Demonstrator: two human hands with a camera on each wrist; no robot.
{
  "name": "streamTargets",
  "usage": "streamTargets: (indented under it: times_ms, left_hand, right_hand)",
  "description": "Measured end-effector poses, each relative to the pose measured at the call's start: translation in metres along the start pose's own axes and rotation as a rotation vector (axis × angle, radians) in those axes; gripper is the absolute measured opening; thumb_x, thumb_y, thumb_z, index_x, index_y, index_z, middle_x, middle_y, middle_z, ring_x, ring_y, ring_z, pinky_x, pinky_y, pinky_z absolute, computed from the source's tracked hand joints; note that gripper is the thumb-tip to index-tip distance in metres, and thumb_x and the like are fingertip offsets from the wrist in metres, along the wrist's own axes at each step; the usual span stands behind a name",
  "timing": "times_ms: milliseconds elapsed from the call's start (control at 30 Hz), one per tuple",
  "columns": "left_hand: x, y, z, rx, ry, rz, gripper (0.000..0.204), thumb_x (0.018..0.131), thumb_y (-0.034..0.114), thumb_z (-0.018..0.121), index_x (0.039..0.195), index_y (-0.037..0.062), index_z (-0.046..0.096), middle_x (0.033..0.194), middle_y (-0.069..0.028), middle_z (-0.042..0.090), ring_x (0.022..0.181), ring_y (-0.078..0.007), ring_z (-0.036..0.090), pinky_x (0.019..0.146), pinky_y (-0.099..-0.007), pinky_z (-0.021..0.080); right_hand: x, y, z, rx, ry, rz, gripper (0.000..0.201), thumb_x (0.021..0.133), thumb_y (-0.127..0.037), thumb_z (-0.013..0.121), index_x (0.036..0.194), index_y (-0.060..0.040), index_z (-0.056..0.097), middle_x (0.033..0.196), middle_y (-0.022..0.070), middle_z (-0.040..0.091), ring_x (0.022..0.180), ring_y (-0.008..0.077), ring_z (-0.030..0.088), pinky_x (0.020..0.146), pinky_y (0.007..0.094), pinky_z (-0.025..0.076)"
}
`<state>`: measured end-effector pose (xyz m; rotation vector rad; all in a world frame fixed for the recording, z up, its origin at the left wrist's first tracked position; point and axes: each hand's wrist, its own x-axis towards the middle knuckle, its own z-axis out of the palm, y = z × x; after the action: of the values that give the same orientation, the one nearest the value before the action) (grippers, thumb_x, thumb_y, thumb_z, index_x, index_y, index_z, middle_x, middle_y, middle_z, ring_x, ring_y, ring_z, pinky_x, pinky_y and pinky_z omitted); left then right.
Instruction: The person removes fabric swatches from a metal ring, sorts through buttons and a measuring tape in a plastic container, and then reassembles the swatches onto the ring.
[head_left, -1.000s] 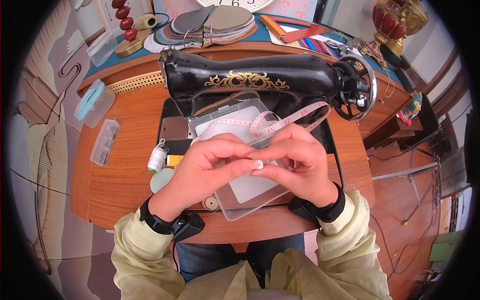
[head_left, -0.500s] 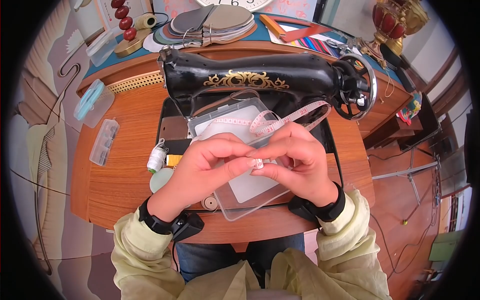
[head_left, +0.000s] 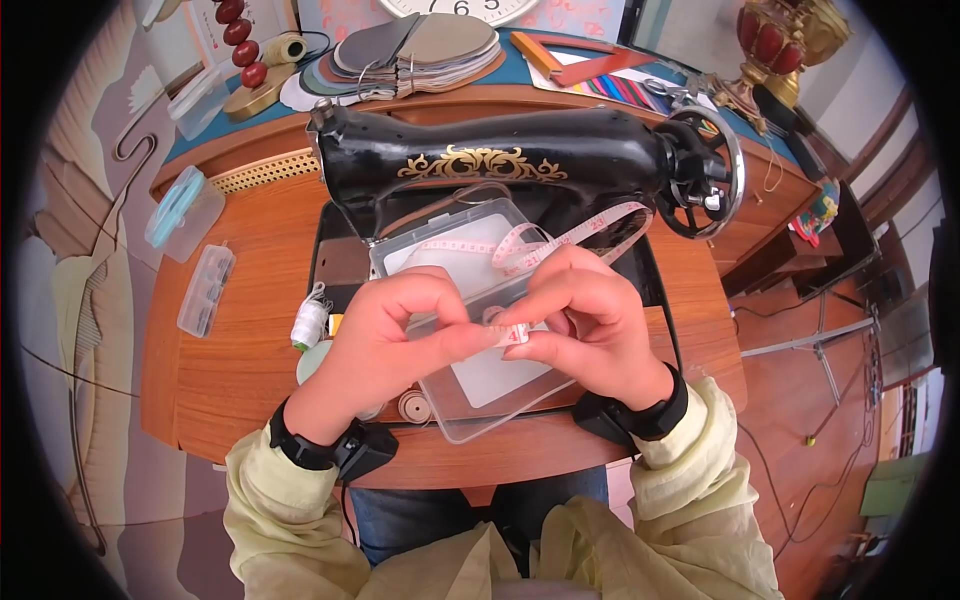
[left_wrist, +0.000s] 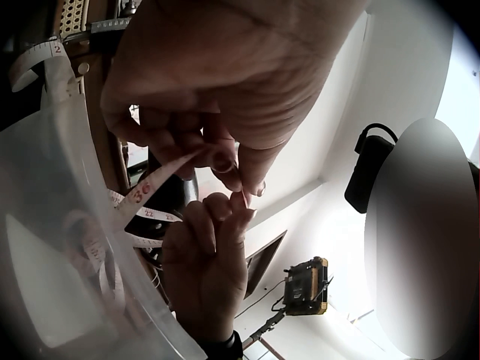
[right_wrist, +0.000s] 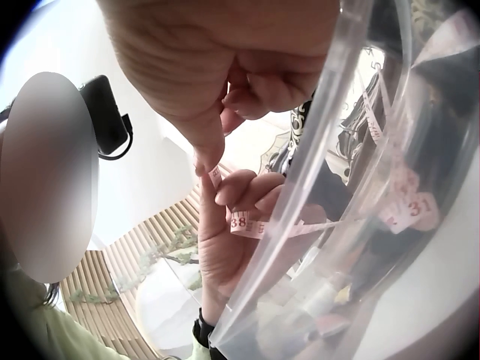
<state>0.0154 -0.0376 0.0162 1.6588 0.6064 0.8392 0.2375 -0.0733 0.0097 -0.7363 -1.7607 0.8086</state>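
Note:
A white tape measure [head_left: 517,334] with red numbers has its rolled part between both hands in the head view. My left hand [head_left: 395,325] pinches it from the left, thumb against the roll. From the other side my right hand [head_left: 595,320] pinches it between thumb and forefinger. The tape [left_wrist: 142,193] trails from the fingers in the left wrist view, and a stretch marked 38 [right_wrist: 238,220] shows in the right wrist view. Below the hands lies an open clear plastic box [head_left: 455,425], with more tape looped over its back part.
A black sewing machine [head_left: 490,150] stands behind the box. Left of the hands are a white thread spool [head_left: 310,322] and a clear compartment case [head_left: 207,290]. A flat wound spool [head_left: 414,405] sits near the front edge. Fabric swatches [head_left: 410,55] lie at the back.
The left forefinger has drawn back from the right fingertips, leaving a gap above the thumb. More of the rolled tape shows between the hands. The head view has shifted slightly.

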Motion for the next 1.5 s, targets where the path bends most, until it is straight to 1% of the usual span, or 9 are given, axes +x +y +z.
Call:
streamTargets:
  times_ms: [367, 600, 767, 867, 900, 967, 1167, 1367, 1500]
  left_hand:
    - [-0.004, 0.024, -0.019, -0.089, -0.398, 0.041, 0.013, 0.08, 0.008, 0.075, 0.078, 0.0019, 0.064, 0.086, -0.0011, 0.058, 0.075, -0.0093, 0.054, 0.067, -0.0237, 0.042]
    - [-0.021, 0.055, -0.034, 0.07, -0.587, -0.438, 0.033, 0.081, 0.013, 0.076, 0.111, 0.0029, 0.064, 0.09, -0.0007, 0.062, 0.066, -0.0049, 0.055, 0.056, -0.0206, 0.042]
    - [-0.034, 0.058, -0.05, 0.337, -0.243, -0.569, 0.041, 0.09, 0.021, 0.065, 0.126, 0.0026, 0.059, 0.086, -0.0032, 0.066, 0.055, -0.0062, 0.055, 0.046, -0.0208, 0.045]
    - [-0.044, 0.056, -0.062, 0.182, -0.181, -0.475, 0.044, 0.093, 0.023, 0.06, 0.13, 0.0007, 0.055, 0.086, -0.0045, 0.067, 0.053, -0.0078, 0.056, 0.047, -0.0218, 0.046]
    - [-0.045, 0.058, -0.06, 0.207, -0.134, -0.476, 0.045, 0.094, 0.024, 0.059, 0.132, 0.0, 0.053, 0.085, -0.0045, 0.067, 0.053, -0.0082, 0.057, 0.047, -0.0217, 0.046]
    - [-0.046, 0.066, -0.053, 0.258, -0.039, -0.478, 0.049, 0.095, 0.026, 0.057, 0.134, -0.0013, 0.05, 0.082, -0.0043, 0.067, 0.053, -0.0089, 0.058, 0.048, -0.0215, 0.046]
    - [-0.053, 0.054, -0.058, 0.767, 0.268, -0.484, 0.054, 0.095, 0.03, 0.057, 0.132, -0.0079, 0.047, 0.074, -0.0128, 0.067, 0.056, -0.0176, 0.063, 0.053, -0.0306, 0.049]
    - [-0.052, 0.058, -0.061, 0.919, 0.335, -0.523, 0.034, 0.091, 0.026, 0.061, 0.113, -0.0003, 0.062, 0.067, -0.0136, 0.065, 0.058, -0.0254, 0.064, 0.056, -0.0336, 0.048]
    - [-0.031, 0.062, -0.038, 1.035, 0.047, -0.195, 0.018, 0.086, 0.019, 0.065, 0.094, 0.0033, 0.069, 0.072, -0.0133, 0.065, 0.065, -0.0262, 0.064, 0.058, -0.0336, 0.049]
  right_hand:
    - [0.001, 0.003, -0.011, 0.597, -0.04, 0.017, 0.024, 0.076, -0.001, 0.077, 0.099, -0.0034, 0.07, 0.086, -0.001, 0.052, 0.076, 0.0069, 0.047, 0.07, 0.0223, 0.039]
    - [0.001, 0.004, -0.016, 0.745, -0.063, -0.025, 0.022, 0.078, 0.0, 0.074, 0.099, -0.002, 0.066, 0.092, 0.0016, 0.055, 0.083, 0.0088, 0.052, 0.075, 0.0231, 0.043]
    - [0.0, 0.002, -0.019, 0.917, -0.034, 0.015, 0.022, 0.078, 0.001, 0.073, 0.098, -0.0012, 0.064, 0.094, 0.0023, 0.056, 0.087, 0.0099, 0.054, 0.078, 0.024, 0.044]
    - [0.0, 0.008, -0.017, 0.876, -0.137, -0.004, 0.023, 0.077, 0.001, 0.074, 0.098, -0.0016, 0.066, 0.094, 0.0016, 0.055, 0.084, 0.0092, 0.052, 0.077, 0.0238, 0.044]
    - [0.0, -0.002, -0.015, 0.831, -0.079, 0.068, 0.023, 0.075, -0.016, 0.081, 0.087, -0.007, 0.064, 0.081, 0.0015, 0.055, 0.078, 0.0132, 0.048, 0.07, 0.0264, 0.037]
    - [0.001, -0.005, -0.015, 0.818, -0.113, 0.043, 0.022, 0.074, -0.015, 0.081, 0.087, -0.0063, 0.066, 0.081, 0.0012, 0.055, 0.079, 0.0141, 0.048, 0.072, 0.0272, 0.037]
    - [0.003, 0.002, -0.014, 0.688, -0.264, -0.01, 0.021, 0.074, -0.005, 0.078, 0.094, -0.0042, 0.07, 0.085, -0.0004, 0.057, 0.082, 0.012, 0.05, 0.079, 0.0267, 0.04]
    - [0.004, 0.002, -0.015, 0.697, -0.284, -0.045, 0.022, 0.075, -0.002, 0.077, 0.096, -0.0041, 0.07, 0.087, -0.001, 0.058, 0.082, 0.0103, 0.051, 0.081, 0.0255, 0.041]
    - [0.002, 0.003, -0.014, 0.654, -0.405, -0.01, 0.021, 0.075, -0.003, 0.078, 0.095, -0.0041, 0.07, 0.085, -0.0004, 0.059, 0.083, 0.011, 0.053, 0.081, 0.0257, 0.042]
